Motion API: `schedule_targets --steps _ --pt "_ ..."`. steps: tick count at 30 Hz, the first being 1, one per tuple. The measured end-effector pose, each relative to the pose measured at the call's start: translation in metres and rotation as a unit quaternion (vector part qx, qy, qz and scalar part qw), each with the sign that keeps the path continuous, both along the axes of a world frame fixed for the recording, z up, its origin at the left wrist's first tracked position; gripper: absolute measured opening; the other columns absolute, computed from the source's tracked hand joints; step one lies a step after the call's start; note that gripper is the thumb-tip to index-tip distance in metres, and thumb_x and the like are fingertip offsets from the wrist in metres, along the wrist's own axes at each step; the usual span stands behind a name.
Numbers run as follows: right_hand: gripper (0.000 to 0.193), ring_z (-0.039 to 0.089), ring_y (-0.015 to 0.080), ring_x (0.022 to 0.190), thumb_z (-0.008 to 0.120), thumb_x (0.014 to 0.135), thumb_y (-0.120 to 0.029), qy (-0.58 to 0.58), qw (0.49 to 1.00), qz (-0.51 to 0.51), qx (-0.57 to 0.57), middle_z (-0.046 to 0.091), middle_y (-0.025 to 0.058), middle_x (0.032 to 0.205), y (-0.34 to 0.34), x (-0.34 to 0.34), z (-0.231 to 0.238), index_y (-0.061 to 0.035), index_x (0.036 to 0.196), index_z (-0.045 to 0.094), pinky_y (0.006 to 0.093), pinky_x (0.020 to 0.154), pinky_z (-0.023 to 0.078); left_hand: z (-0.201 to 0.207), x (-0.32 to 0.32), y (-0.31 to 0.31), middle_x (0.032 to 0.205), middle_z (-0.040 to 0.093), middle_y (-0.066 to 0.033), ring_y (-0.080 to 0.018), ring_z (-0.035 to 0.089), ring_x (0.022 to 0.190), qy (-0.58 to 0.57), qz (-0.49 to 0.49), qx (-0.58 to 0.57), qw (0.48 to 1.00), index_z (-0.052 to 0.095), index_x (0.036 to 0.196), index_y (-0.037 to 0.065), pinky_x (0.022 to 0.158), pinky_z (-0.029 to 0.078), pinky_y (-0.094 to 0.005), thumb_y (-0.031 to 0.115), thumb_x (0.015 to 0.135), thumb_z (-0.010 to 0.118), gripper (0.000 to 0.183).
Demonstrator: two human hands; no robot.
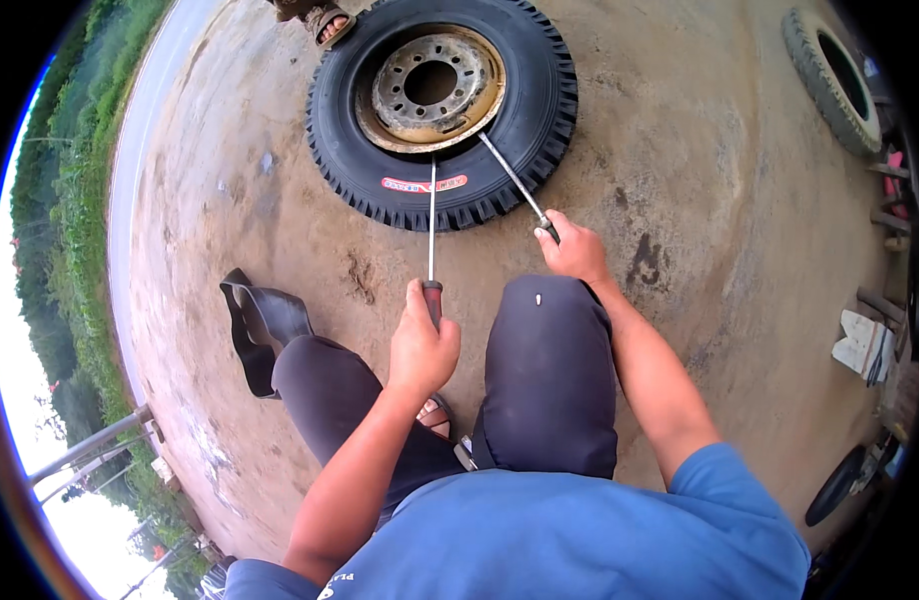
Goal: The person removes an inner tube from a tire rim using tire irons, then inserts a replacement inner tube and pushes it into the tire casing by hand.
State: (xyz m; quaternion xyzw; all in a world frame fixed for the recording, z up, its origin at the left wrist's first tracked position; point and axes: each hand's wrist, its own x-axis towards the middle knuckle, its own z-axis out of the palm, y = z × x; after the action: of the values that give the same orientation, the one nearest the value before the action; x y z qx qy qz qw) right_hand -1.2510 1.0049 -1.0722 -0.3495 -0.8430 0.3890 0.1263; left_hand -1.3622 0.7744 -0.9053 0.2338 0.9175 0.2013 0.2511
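A black truck tire (pixel 525 95) lies flat on the ground in front of me, with a rusty steel wheel rim (pixel 470 85) inside it. My left hand (pixel 423 345) is closed round the dark red handle of a long pry bar (pixel 432 225), whose far tip meets the near edge of the rim. My right hand (pixel 577 248) grips the dark handle of a second pry bar (pixel 515 180). That bar slants up to the left, its tip at the rim's lower right edge. Both tips are partly hidden where rim and tire meet.
A black rubber strip (pixel 265 320) lies curled on the concrete left of my knee. Another person's sandalled foot (pixel 334 27) stands at the tire's far left. One more tire (pixel 830 80) lies at the far right, above a whitish box-like object (pixel 862 345).
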Motion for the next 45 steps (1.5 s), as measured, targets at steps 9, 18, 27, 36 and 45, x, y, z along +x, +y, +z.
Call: schedule_targets --steps 9,18,27,36,45 --pt "0.042 0.069 0.0464 0.086 0.063 0.096 -0.037 -0.103 0.994 0.019 -0.027 0.073 0.0208 0.091 -0.004 -0.012 0.043 -0.0149 0.131 0.063 0.0556 0.075 0.054 -0.075 0.015 -0.015 0.086 0.066 -0.0298 -0.0508 0.065 0.085 -0.051 0.082 -0.032 0.995 0.046 0.11 -0.001 0.078 0.05 -0.0579 0.019 0.083 0.061 0.037" --pt "0.059 0.067 0.0451 0.103 0.063 0.093 -0.026 -0.231 0.941 0.189 0.158 0.07 0.0243 0.099 0.023 -0.026 0.172 -0.0088 0.147 0.048 0.0523 0.092 0.054 -0.077 0.013 -0.022 0.093 0.069 -0.0301 -0.0498 0.068 0.09 -0.09 0.086 0.027 0.992 0.044 0.112 -0.001 0.081 0.052 -0.0584 0.019 0.085 0.064 0.039" --pt "0.026 0.073 0.03 0.106 0.063 0.087 -0.012 -0.499 0.729 0.323 0.34 0.076 0.015 0.112 0.021 -0.195 0.285 -0.0066 0.108 0.078 0.042 0.09 0.059 -0.073 0.009 -0.024 0.09 0.068 -0.03 -0.0496 0.067 0.087 -0.129 0.095 0.065 0.985 0.043 0.11 -0.001 0.08 0.053 -0.0581 0.019 0.086 0.064 0.038" --pt "0.036 0.073 0.0347 0.104 0.057 0.093 -0.026 -0.472 0.817 0.18 0.279 0.074 0.023 0.109 0.0 -0.101 0.205 0.0001 0.116 0.07 0.0461 0.088 0.058 -0.049 0.001 -0.03 0.094 0.07 -0.0305 -0.0486 0.069 0.091 -0.162 0.086 0.094 0.979 0.044 0.116 -0.003 0.084 0.054 -0.0557 0.02 0.088 0.063 0.041" --pt "0.039 0.068 0.0482 0.095 0.059 0.091 -0.036 -0.307 0.949 0.002 0.073 0.07 0.0322 0.094 -0.015 -0.044 0.107 0.0009 0.101 0.066 0.0572 0.087 0.053 -0.066 -0.009 -0.042 0.094 0.07 -0.0307 -0.0497 0.069 0.09 -0.155 0.073 0.087 0.981 0.044 0.118 -0.004 0.083 0.054 -0.0564 0.02 0.087 0.062 0.043"
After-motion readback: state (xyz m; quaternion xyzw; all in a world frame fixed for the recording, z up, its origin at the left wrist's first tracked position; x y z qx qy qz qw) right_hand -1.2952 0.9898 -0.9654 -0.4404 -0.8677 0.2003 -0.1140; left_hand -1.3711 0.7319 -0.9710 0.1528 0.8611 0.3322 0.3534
